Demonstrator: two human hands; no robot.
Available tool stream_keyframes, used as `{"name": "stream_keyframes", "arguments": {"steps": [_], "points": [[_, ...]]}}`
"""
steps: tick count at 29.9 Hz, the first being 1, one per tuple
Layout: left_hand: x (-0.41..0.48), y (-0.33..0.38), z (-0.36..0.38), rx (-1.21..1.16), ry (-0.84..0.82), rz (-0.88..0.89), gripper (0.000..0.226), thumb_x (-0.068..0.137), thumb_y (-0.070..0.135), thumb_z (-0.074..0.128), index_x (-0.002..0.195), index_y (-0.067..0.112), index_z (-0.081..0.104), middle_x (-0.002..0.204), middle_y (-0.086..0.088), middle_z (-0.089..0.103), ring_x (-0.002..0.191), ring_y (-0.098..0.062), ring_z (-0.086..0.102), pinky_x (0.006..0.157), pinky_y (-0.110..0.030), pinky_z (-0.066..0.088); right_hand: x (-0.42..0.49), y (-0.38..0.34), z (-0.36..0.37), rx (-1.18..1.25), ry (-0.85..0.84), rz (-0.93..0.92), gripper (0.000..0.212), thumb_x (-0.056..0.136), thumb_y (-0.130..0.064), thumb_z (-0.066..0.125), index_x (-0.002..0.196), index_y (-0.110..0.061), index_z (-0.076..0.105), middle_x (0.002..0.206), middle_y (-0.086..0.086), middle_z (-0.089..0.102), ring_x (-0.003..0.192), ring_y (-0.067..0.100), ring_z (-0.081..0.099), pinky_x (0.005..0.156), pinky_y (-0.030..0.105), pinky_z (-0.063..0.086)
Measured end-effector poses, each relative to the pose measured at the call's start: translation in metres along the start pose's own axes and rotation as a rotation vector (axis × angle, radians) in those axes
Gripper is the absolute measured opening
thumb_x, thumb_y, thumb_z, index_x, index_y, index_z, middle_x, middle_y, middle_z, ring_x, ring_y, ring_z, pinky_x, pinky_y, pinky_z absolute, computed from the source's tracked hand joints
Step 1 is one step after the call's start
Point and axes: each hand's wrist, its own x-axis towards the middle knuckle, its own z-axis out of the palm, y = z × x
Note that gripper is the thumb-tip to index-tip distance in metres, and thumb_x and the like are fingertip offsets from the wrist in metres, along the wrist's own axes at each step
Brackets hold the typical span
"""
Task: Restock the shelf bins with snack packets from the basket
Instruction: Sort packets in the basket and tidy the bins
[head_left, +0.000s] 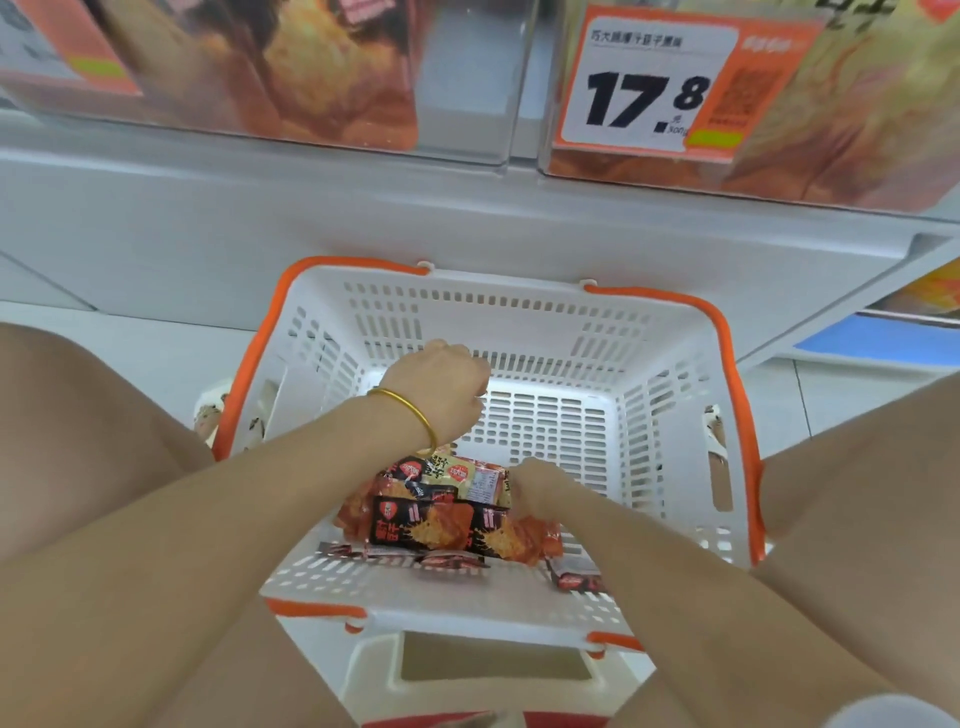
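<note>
Right now we see the biggest thing first, the shelf (363, 218), which runs across the top; its clear bins (260, 78) hang above us, and one bin has a price tag (644, 78) stuck on its front. Below the shelf sits the basket (675, 374), white with orange handles; it rests between our knees, and most of its floor is bare.

Next come our arms, both reaching down into the basket. Our left hand (441, 389), with a gold bangle (410, 415) on the wrist, hangs over the middle of the basket with its fingers curled under; we cannot tell if it holds anything, for the fingers are hidden. Our right hand (535, 488) is down on the pile of snack packets (441, 514) and seems to grip the right end of the bunch; the fingers are partly hidden too.

The snack packets lie in the near part of the basket; they are long and flat, and the top ones lie with their long side going left to right, ends pointing to the basket's sides. A few loose packets (410, 556) lie flat by the near wall.

We think this is the picking-up step; the next move calls for a firm hold on the bunch, a lift clear of the rim, then a reach up to a bin.
</note>
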Motion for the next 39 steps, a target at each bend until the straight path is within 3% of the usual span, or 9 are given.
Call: {"name": "stream_keyframes", "arguments": {"steps": [7, 13, 15, 18, 21, 27, 31, 36, 39], "points": [[-0.004, -0.008, 0.005, -0.049, -0.072, -0.039, 0.03, 0.095, 0.025, 0.047, 0.121, 0.012, 0.055, 0.125, -0.009, 0.053, 0.117, -0.027, 0.047, 0.098, -0.04, 0.042, -0.021, 0.004, -0.041, 0.022, -0.046, -0.101, 0.036, 0.09, -0.007, 0.056, 0.064, -0.014, 0.032, 0.073, 0.006, 0.039, 0.075, 0.02, 0.039, 0.063, 0.028, 0.038], [-0.003, -0.024, -0.009, -0.27, 0.053, -0.303, 0.057, 0.092, 0.043, 0.052, 0.135, 0.007, 0.04, 0.137, -0.014, 0.043, 0.127, -0.031, 0.039, 0.104, -0.041, 0.037, -0.084, -0.006, -0.153, 0.627, 0.081, -0.202, 0.025, 0.09, 0.001, 0.057, 0.074, -0.015, 0.046, 0.071, 0.003, 0.048, 0.059, 0.013, 0.048, 0.05, 0.023, 0.045], [-0.009, -0.028, -0.025, -0.446, 0.123, -0.362, 0.049, 0.091, 0.042, 0.054, 0.124, 0.006, 0.048, 0.12, -0.014, 0.052, 0.112, -0.029, 0.049, 0.092, -0.036, 0.043, -0.107, -0.014, -0.174, 0.817, 0.117, -0.265, 0.026, 0.091, 0.003, 0.055, 0.075, -0.014, 0.045, 0.064, 0.001, 0.047, 0.054, 0.01, 0.047, 0.054, 0.022, 0.047], [-0.024, -0.03, -0.055, -0.72, 0.193, -0.287, 0.022, 0.093, 0.026, 0.056, 0.076, 0.012, 0.05, 0.08, -0.011, 0.055, 0.079, -0.029, 0.059, 0.07, -0.038, 0.051, -0.135, -0.026, -0.191, 0.979, 0.153, -0.324, 0.018, 0.092, 0.002, 0.055, 0.086, -0.014, 0.05, 0.066, 0.002, 0.054, 0.058, 0.013, 0.053, 0.062, 0.03, 0.05], [-0.044, -0.033, -0.087, -0.71, 0.323, -0.18, 0.012, 0.091, 0.016, 0.057, 0.083, 0.007, 0.058, 0.076, -0.006, 0.055, 0.083, -0.031, 0.062, 0.076, -0.044, 0.054, -0.159, -0.05, -0.207, 0.972, 0.146, -0.42, 0.026, 0.093, -0.008, 0.057, 0.115, -0.02, 0.052, 0.095, 0.009, 0.071, 0.081, 0.019, 0.066, 0.072, 0.033, 0.054], [-0.085, -0.048, -0.165, -0.557, 0.86, -0.057, 0.015, 0.086, 0.018, 0.064, 0.099, 0.01, 0.062, 0.085, 0.004, 0.053, 0.082, -0.014, 0.049, 0.07, -0.027, 0.038, -0.195, -0.116, -0.26, 0.939, 0.631, -0.699, 0.031, 0.086, 0.006, 0.061, 0.098, -0.022, 0.053, 0.083, 0.0, 0.065, 0.072, 0.007, 0.063, 0.066, 0.025, 0.054], [-0.1, -0.055, -0.21, -0.524, 1.236, 0.094, 0.022, 0.084, 0.011, 0.06, 0.105, 0.007, 0.057, 0.084, 0.021, 0.041, 0.081, -0.003, 0.043, 0.075, -0.011, 0.036, -0.205, -0.147, -0.301, 0.785, 1.126, -0.801, 0.033, 0.076, -0.006, 0.064, 0.096, -0.029, 0.052, 0.096, -0.004, 0.062, 0.09, 0.013, 0.061, 0.088, 0.038, 0.051], [-0.089, -0.061, -0.236, -0.442, 1.304, 0.241, 0.021, 0.084, 0.008, 0.051, 0.105, 0.007, 0.054, 0.087, 0.021, 0.042, 0.084, -0.015, 0.049, 0.079, -0.03, 0.046, -0.204, -0.155, -0.327, 0.702, 1.394, -0.788, 0.033, 0.077, -0.006, 0.062, 0.108, -0.012, 0.054, 0.092, -0.015, 0.056, 0.092, 0.009, 0.056, 0.086, 0.028, 0.045], [-0.074, -0.065, -0.23, -0.398, 1.272, 0.23, 0.02, 0.083, 0.006, 0.052, 0.103, 0.008, 0.056, 0.088, 0.012, 0.046, 0.08, -0.015, 0.047, 0.075, -0.028, 0.04, -0.196, -0.152, -0.324, 0.625, 1.456, -0.607, 0.039, 0.078, -0.008, 0.065, 0.115, -0.014, 0.051, 0.095, -0.009, 0.059, 0.091, 0.015, 0.056, 0.079, 0.033, 0.046]]}}
